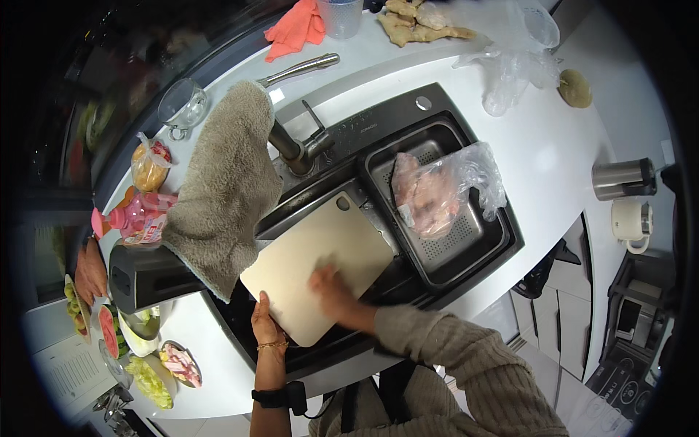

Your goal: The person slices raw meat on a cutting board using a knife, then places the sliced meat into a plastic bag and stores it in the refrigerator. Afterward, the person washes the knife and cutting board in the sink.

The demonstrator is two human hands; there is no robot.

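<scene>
A cream cutting board [311, 257] with an oval hole near its upper corner is tilted over the dark sink basin [235, 306]. My left hand [266, 328] grips its lower left edge, thumb on the upper face. Against the board's face is my right hand [330, 287], motion-blurred, its fingers curled. Whether anything lies under those fingers cannot be made out. Beyond the board's upper edge stands the dark faucet [295, 150], with a grey-brown towel [224, 175] draped over things beside it.
Right of the board, a perforated metal drain basket [437, 254] holds bagged raw meat [428, 196]. A plate of sliced meat [183, 363], lettuce [150, 382] and cut watermelon [112, 330] are at the left. Ginger [409, 27] and plastic bags [508, 65] lie behind.
</scene>
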